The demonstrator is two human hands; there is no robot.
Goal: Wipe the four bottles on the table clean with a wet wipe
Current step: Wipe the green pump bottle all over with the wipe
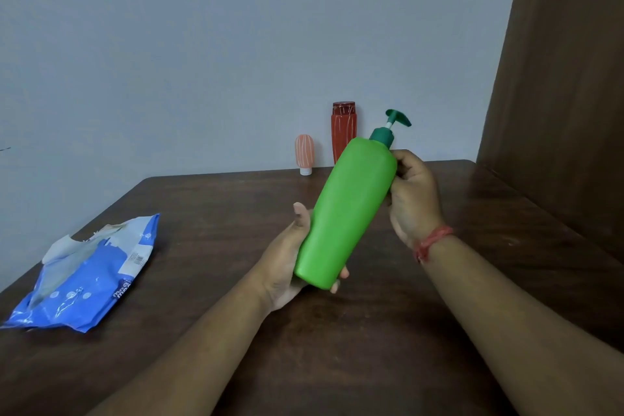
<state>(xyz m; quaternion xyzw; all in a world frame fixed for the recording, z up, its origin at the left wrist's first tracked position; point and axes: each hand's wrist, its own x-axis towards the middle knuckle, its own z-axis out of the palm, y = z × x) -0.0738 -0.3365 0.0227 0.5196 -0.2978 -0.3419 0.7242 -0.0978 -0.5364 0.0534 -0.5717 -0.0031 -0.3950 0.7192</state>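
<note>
In the head view, the left hand (pixel 287 260) grips the base and the right hand (pixel 413 194) curls around the shoulder of a smooth green pump bottle (pixel 344 213), tilted above the dark wooden table (pixel 209 213), with a crinkled blue wipe pack (pixel 91 277) lying at the left.

Both hands held green pump bottle (pixel 344 213) tilted above table (pixel 202 213): left hand (pixel 287 257) at base, right hand (pixel 413 192) near neck. Wipes pack (pixel 91 277) lay far left.

Just one view here, a wide-angle head cam looking forward and down over the dark brown wooden counter (pixel 202 280) from close up. It faces the pale grey-blue wall (pixel 202 44) at the far edge, with both forearms reaching in from the bottom.
</note>
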